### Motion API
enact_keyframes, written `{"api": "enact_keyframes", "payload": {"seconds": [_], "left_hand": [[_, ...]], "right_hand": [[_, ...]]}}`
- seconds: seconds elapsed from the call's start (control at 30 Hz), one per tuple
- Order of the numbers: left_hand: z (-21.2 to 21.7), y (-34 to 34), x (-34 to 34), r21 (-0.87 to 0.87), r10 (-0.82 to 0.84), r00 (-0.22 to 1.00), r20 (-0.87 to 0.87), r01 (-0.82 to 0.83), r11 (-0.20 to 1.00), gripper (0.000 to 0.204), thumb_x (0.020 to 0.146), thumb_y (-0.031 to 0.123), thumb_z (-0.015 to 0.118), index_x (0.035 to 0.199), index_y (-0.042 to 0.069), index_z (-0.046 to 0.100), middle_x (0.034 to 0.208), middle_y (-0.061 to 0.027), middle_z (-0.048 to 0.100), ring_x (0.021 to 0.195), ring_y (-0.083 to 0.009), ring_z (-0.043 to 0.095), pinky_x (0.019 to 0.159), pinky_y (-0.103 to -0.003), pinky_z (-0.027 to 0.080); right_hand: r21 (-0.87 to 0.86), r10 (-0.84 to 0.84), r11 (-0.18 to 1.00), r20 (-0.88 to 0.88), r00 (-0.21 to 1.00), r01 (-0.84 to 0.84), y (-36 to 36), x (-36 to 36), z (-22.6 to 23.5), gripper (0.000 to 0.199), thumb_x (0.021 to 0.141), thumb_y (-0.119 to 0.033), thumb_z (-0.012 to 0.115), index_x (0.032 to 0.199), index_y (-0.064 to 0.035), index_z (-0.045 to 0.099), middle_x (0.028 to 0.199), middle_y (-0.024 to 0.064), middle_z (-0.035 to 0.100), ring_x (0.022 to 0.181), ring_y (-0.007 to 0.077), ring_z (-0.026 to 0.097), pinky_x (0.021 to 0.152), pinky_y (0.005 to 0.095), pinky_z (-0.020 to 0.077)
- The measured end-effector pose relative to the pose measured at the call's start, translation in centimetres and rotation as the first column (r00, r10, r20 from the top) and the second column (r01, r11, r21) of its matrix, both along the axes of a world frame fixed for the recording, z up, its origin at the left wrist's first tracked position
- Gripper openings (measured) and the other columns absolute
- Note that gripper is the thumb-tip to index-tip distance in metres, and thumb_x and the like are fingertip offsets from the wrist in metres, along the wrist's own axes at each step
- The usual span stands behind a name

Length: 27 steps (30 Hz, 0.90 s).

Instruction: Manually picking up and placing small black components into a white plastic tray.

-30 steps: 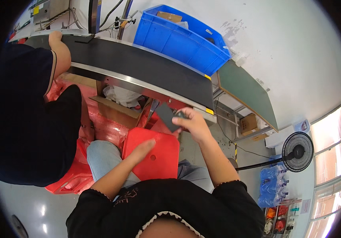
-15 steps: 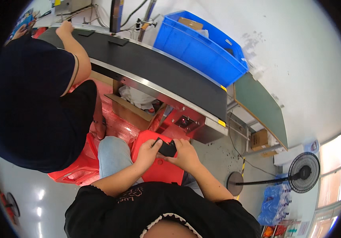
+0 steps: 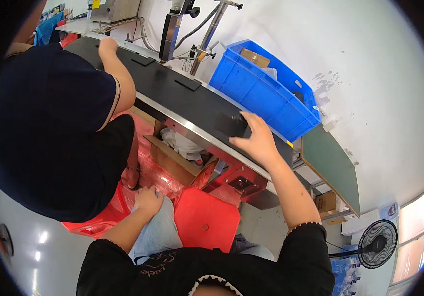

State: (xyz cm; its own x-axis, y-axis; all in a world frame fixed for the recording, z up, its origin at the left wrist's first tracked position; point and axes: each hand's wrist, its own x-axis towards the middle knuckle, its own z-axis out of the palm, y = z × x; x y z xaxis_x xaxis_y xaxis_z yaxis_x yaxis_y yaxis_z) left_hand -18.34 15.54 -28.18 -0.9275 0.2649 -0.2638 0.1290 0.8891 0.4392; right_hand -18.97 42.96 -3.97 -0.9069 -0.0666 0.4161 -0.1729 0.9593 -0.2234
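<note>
Over the black conveyor belt (image 3: 172,101), my right hand (image 3: 259,140) is stretched out with thumb and fingers apart. Just left of it, a flat black piece (image 3: 231,124) lies on the belt, smeared by motion and hard to tell from the dark surface; its far end reaches between thumb and fingers. My left hand (image 3: 147,201) rests on my jeans near the knee, fingers laid down loosely and holding nothing. Farther up the belt lie two more flat black pieces, one in the middle (image 3: 188,84) and one beyond it (image 3: 142,59).
A co-worker in dark clothes (image 3: 63,133) sits at my left, one hand (image 3: 107,47) on the belt. Behind the belt stands a big blue crate (image 3: 266,93). A red stool (image 3: 204,217) is between my legs, an open carton (image 3: 172,160) under the belt, a fan (image 3: 377,244) at right.
Both hands held the black piece over the red stool before. Now my right hand has reached forward to the belt, where the piece lies. My left hand has dropped to my leg.
</note>
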Motion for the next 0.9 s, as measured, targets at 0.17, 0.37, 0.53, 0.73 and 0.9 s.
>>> {"api": "enact_keyframes", "payload": {"seconds": [0.17, 0.37, 0.53, 0.73, 0.9], "left_hand": [[-2.0, 0.7, -0.4, -0.198, -0.166, 0.926, -0.34, 0.102, 0.975, 0.039, 0.081, 0.032, 0.044, 0.1, 0.002, 0.061, 0.113, -0.0186, 0.051, 0.111, -0.0333, 0.043, 0.099, -0.049, 0.026], [-1.7, 1.0, -1.6, -0.096, -0.158, 0.954, -0.255, 0.138, 0.986, 0.033, 0.079, 0.027, 0.045, 0.089, 0.003, 0.065, 0.099, -0.0127, 0.057, 0.103, -0.0287, 0.047, 0.092, -0.046, 0.032], [-1.8, 0.6, -1.5, -0.059, -0.119, 0.97, -0.213, 0.109, 0.992, 0.032, 0.079, 0.026, 0.045, 0.086, 0.003, 0.066, 0.098, -0.0126, 0.058, 0.099, -0.0268, 0.049, 0.088, -0.043, 0.034], [-1.4, 0.6, -1.7, -0.039, -0.118, 0.969, -0.218, 0.112, 0.993, 0.032, 0.078, 0.026, 0.045, 0.087, 0.002, 0.065, 0.097, -0.0132, 0.058, 0.098, -0.0267, 0.049, 0.087, -0.043, 0.035], [-1.7, 0.4, -1.7, -0.037, -0.131, 0.963, -0.236, 0.126, 0.991, 0.033, 0.078, 0.026, 0.045, 0.087, 0.002, 0.065, 0.097, -0.0139, 0.059, 0.098, -0.027, 0.05, 0.088, -0.043, 0.035]], "right_hand": [[-0.156, -0.068, 0.983, 0.192, 0.979, 0.099, 1.7, -9.2, 0.3, 0.063, 0.055, -0.03, 0.073, 0.106, 0.002, 0.056, 0.103, 0.0188, 0.058, 0.097, 0.0295, 0.055, 0.085, 0.0332, 0.0422], [-0.136, -0.172, 0.967, 0.277, 0.945, 0.216, 4.6, -17.7, -2.1, 0.062, 0.05, -0.031, 0.073, 0.101, 0.0019, 0.06, 0.099, 0.0194, 0.06, 0.093, 0.0298, 0.058, 0.081, 0.0325, 0.0446], [-0.002, -0.246, 0.966, 0.282, 0.927, 0.257, 5.8, -20.4, -4.7, 0.065, 0.05, -0.031, 0.073, 0.106, -0.0001, 0.06, 0.105, 0.0184, 0.06, 0.098, 0.0297, 0.057, 0.085, 0.0318, 0.0432], [0.208, -0.296, 0.954, 0.542, 0.786, 0.216, 6.7, -21.4, -4.9, 0.062, 0.048, -0.031, 0.071, 0.1, 0.0002, 0.063, 0.1, 0.0184, 0.062, 0.094, 0.0296, 0.058, 0.082, 0.0319, 0.0454], [0.36, -0.417, 0.903, 0.595, 0.687, 0.237, 6.1, -20.1, -3.9, 0.052, 0.047, -0.026, 0.072, 0.089, 0.004, 0.064, 0.095, 0.0231, 0.061, 0.087, 0.0317, 0.06, 0.074, 0.035, 0.0491]]}}
